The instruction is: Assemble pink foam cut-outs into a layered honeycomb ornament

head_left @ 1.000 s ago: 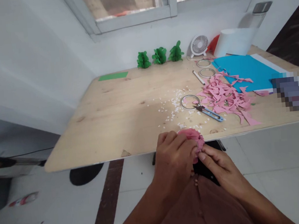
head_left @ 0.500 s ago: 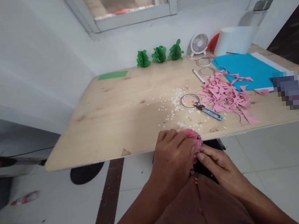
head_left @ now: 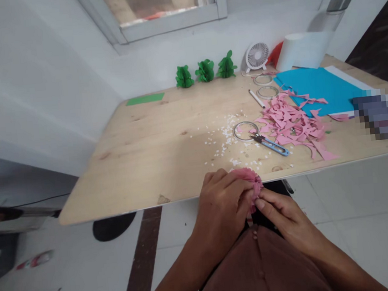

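Note:
A ruffled pink paper flower [head_left: 246, 174] is held between my hands at the table's front edge. My left hand [head_left: 223, 200] wraps over its left side with bent fingers, hiding much of it. At its lower right, my right hand [head_left: 281, 210] pinches the rim between thumb and forefinger. Just beyond the flower, on the table, lie blue thread snips [head_left: 270, 145] and a ring-shaped roll of tape [head_left: 245, 131]. White paper bits [head_left: 225, 135] are scattered around them. A heap of pink paper scraps [head_left: 293, 122] spreads to the right.
Green paper ornaments [head_left: 205, 70] stand along the wall beside a small white fan [head_left: 257, 56]. Blue sheets [head_left: 315, 88], a white marker [head_left: 256, 98] and more tape rolls [head_left: 267, 92] lie at the right. A green strip [head_left: 145, 99] is at the far left of the wooden table [head_left: 140, 155].
My left fingers have shifted slightly on the flower, with the thumb now showing more. My right hand keeps its pinch, and the view has moved a little.

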### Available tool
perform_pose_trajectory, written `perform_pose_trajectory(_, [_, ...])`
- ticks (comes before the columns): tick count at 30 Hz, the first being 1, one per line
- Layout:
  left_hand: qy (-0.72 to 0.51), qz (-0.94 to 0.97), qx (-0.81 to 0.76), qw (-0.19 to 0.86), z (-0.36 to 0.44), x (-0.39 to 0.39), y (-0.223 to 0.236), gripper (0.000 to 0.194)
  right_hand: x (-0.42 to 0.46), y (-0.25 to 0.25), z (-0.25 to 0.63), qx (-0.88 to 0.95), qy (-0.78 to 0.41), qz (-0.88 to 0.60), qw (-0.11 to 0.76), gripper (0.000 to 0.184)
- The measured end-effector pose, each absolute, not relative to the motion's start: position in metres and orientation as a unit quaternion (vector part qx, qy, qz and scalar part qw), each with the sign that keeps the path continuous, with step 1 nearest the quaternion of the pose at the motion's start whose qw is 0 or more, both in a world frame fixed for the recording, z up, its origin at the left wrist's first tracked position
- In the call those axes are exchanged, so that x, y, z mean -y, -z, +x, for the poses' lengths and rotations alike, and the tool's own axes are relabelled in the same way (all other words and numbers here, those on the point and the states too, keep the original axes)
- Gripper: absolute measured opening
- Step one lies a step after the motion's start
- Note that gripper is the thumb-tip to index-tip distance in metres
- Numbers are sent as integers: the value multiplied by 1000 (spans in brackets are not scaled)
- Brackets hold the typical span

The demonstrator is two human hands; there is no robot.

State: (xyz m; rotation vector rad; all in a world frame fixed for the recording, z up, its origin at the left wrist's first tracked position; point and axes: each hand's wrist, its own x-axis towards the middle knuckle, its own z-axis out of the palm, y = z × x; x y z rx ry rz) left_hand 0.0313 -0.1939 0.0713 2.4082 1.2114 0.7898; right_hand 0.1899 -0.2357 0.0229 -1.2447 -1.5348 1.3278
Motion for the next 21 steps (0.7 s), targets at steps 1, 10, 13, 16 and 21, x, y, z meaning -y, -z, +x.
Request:
perform_pose_trajectory(1, [-279,843,-426,173,32,194,-72,16,236,-23,190,597,-520,-484,372,28])
perform_pose_trajectory(10, [-291,818,-459,186,35,198,-71,15,237,-20,190,580,-533,-487,375,29])
perform_pose_trajectory(13, [-291,818,-458,191,33,198,-71,16,237,-20,191,570,-545,-484,378,30])
perform_pose_trajectory(16, [-293,818,-451,203,32,198,-72,13,237,-21,191,566,-556,-474,382,30])
perform_pose_trajectory(21, [-289,820,-453,198,32,198,-72,14,237,-22,190,573,-549,-473,382,30])
